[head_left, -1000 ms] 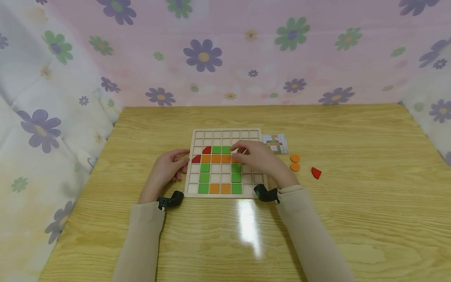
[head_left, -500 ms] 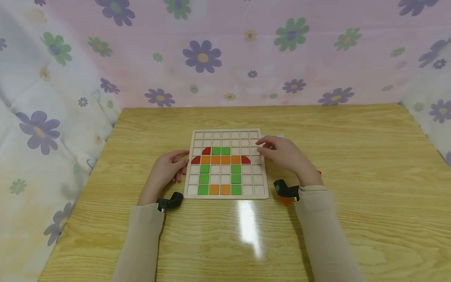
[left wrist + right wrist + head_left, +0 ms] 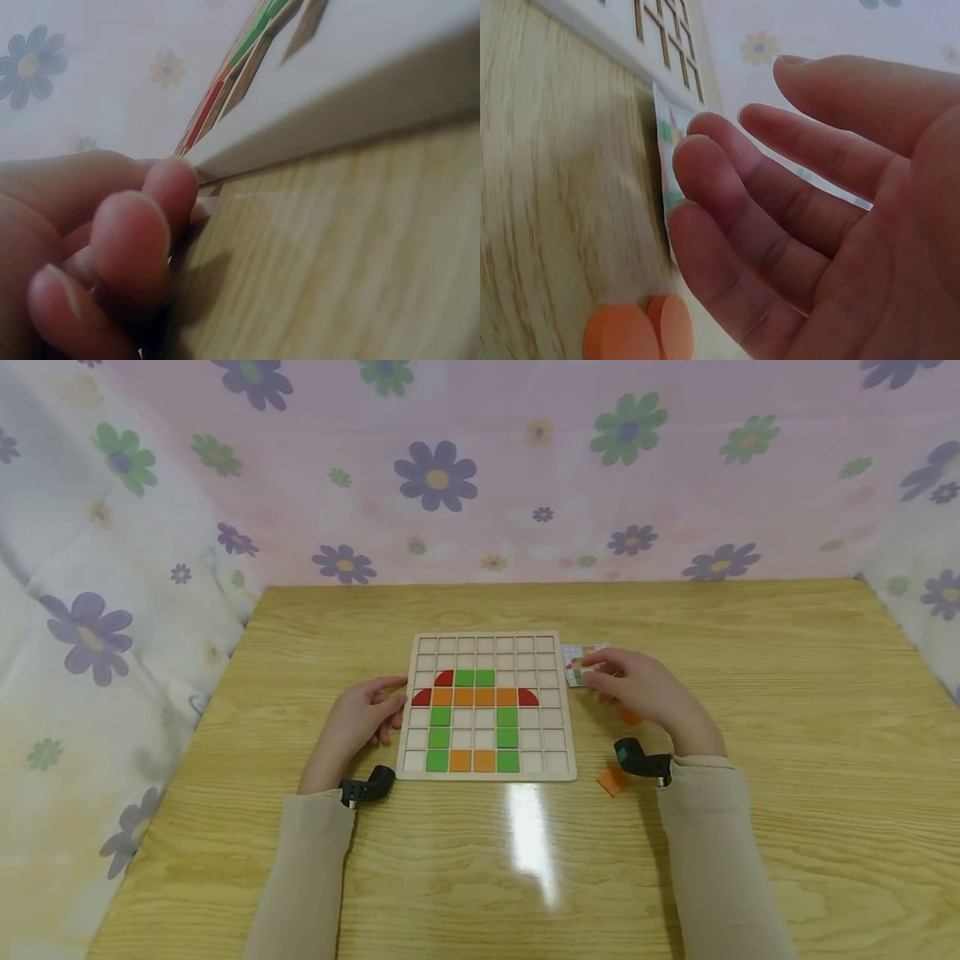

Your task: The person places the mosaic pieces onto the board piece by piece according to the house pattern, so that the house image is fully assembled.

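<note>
A wooden grid board (image 3: 551, 652) lies on the table. Square green tiles (image 3: 440, 737) and orange tiles (image 3: 463, 697) fill some of its cells. Red quarter-circle tiles sit at both ends of the orange row, the right-hand one (image 3: 528, 697) among them. My left hand (image 3: 362, 717) rests by the board's left edge, its fingertips right at the frame (image 3: 300, 127). My right hand (image 3: 637, 685), fingers loosely bent and holding nothing, hovers over a small printed pattern card (image 3: 574, 667), partly covering it.
Two orange discs (image 3: 622, 334) lie below my right hand in the right wrist view. An orange square tile (image 3: 612, 781) is on the table near the board's lower right corner. Behind the table (image 3: 465, 877) hangs a flowered cloth (image 3: 495, 460).
My right hand has left the board and moved right to the card, uncovering the red quarter-circle tile at the orange row's right end. My left hand has stayed at the edge.
</note>
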Tool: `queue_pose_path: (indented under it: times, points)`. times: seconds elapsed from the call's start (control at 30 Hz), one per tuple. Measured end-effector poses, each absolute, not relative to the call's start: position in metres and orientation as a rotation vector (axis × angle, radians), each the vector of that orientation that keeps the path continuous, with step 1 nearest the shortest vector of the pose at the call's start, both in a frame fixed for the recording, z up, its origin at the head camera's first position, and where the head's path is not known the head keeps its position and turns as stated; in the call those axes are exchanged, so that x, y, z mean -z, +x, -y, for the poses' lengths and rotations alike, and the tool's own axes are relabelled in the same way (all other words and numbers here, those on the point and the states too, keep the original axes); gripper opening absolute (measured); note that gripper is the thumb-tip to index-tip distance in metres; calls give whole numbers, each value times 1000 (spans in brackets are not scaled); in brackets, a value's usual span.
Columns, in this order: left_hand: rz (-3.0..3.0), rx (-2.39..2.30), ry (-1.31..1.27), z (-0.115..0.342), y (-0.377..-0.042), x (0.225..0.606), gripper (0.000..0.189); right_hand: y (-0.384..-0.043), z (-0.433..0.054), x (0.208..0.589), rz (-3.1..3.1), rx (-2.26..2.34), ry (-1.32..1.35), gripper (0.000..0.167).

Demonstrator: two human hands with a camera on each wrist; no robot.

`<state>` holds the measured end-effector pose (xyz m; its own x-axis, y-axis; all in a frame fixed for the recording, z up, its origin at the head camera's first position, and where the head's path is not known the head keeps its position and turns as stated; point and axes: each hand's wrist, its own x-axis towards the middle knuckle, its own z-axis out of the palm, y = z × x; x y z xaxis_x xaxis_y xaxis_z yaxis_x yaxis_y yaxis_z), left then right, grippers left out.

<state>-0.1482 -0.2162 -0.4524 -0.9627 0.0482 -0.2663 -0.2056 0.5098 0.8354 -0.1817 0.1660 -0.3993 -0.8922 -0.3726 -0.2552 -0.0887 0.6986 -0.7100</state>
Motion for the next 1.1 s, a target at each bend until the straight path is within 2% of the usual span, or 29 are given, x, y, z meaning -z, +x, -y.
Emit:
queue_pose_path:
  times: [0.37,0.77,1.1]
  points:
    - [-2496,-1429,-134,216,-148,454,36,-174,-188,401,-2560,952,-274,46]
    - [-2504,-1429,-108,217,-149,453,38,-166,-224,398,-2579,804,-256,38]
    - [-2510,-1435,-105,217,-148,454,37,-164,-248,402,-2600,718,-172,38]
